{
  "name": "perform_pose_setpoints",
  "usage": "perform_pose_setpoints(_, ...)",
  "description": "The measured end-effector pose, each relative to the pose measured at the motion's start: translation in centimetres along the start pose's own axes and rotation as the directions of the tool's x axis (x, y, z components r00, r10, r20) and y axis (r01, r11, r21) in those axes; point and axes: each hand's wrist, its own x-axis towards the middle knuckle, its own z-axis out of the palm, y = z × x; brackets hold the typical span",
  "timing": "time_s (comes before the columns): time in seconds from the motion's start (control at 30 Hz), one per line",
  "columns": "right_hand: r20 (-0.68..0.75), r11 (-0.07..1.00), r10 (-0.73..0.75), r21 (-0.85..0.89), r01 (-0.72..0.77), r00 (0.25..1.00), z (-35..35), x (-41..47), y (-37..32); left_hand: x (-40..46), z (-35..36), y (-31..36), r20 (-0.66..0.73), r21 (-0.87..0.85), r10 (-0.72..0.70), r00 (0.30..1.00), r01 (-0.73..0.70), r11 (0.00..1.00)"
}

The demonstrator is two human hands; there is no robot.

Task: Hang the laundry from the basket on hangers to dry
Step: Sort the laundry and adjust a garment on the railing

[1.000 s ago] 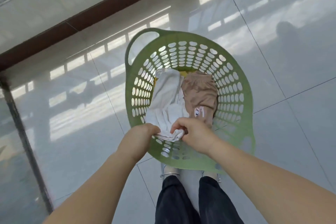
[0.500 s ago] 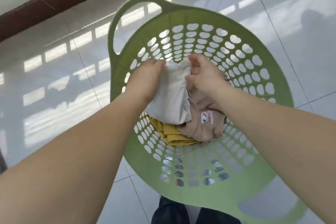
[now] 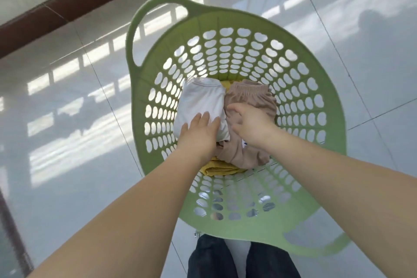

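Glossy pale grey tiled floor all around the round green plastic laundry basket with bean-shaped holes, with thin dark joints between the tiles and bright window reflections in stripes. Beyond the basket, along the foot of a pale wall, a dark brown skirting strip. On the near side of the basket, partly under its rim, two legs in dark trousers.

Inside the basket, on its bottom, three folded pieces of laundry: a whitish smooth garment toward the handle side, touching a beige-pink garment with gathered elastic waistband beside it, and under both a mustard-yellow ribbed garment, showing at the near edge and a little at the far edge.

Left hand laid flat on the near part of the whitish garment, fingers straight and close together, pressing down, not gripping. Right hand over the beige-pink garment, fingers loosely bent and touching the cloth; no clear pinch visible.

Compared with half a second before: whitish garment then lifted and pinched at its far edge by both hands, now lying flat in the basket. Both hands now drawn back toward the near side of the basket. More of the basket in view now, including its near handle.
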Motion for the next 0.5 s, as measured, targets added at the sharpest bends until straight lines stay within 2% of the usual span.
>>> perform_pose_setpoints(0.13,-0.076,0.995,0.027,0.101,-0.019,0.997,-2.8,-5.8,-2.3,-4.6,-4.3,2.2,-0.037,0.005,0.038,0.999,-0.038,0.999)
perform_pose_setpoints(0.27,-0.227,0.980,0.073,0.196,-0.028,0.971,-7.4,-13.5,-5.2,-10.7,-10.8,6.1,-0.165,-0.030,0.133,0.977,-0.139,0.990)
perform_pose_setpoints(0.43,-0.415,0.933,0.123,0.357,0.038,0.901,-12.8,-23.5,-8.1,-17.4,-18.5,12.1,-0.351,-0.011,0.254,0.901,-0.276,0.961)
perform_pose_setpoints(0.5,-0.496,0.901,0.177,0.429,0.063,0.850,-15.1,-28.1,-8.1,-20.5,-21.3,15.6,-0.416,0.013,0.334,0.846,-0.362,0.932)
